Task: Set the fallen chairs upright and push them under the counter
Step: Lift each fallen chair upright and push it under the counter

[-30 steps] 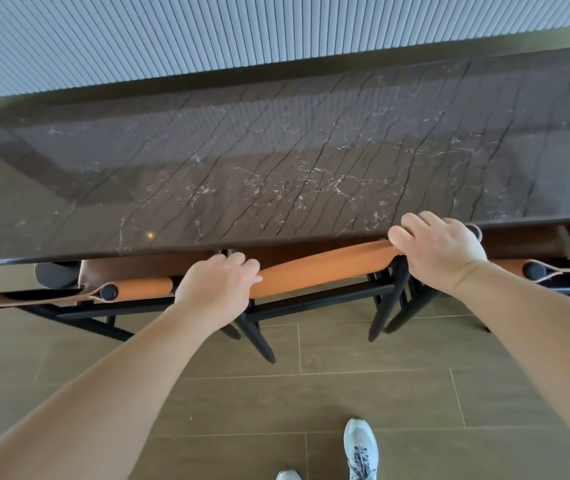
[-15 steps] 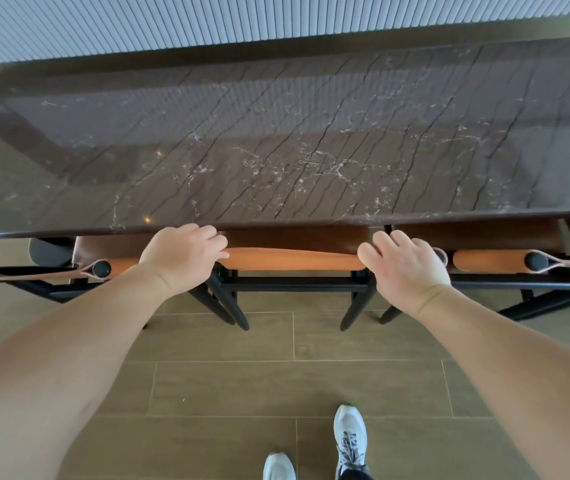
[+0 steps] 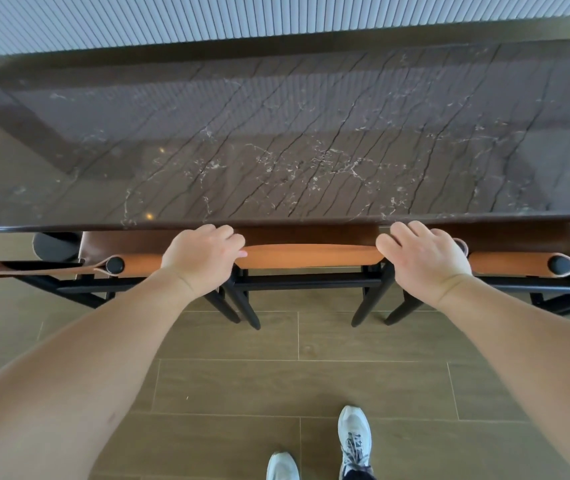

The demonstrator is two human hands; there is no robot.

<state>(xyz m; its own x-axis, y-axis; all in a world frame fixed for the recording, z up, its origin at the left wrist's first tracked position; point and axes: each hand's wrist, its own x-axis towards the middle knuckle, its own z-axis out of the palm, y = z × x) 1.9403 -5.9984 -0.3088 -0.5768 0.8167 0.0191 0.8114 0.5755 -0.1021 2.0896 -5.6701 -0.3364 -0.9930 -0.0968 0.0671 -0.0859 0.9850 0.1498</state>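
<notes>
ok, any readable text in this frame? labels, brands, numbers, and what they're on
None readable.
Marble counter: veining only, no text.
Middle chair's tan backrest, gripped by the left hand and right hand: no label or brand showing.
White sneakers: any marking is too small to make out.
Ribbed wall panel and floor tiles: no signs or numbers.
</notes>
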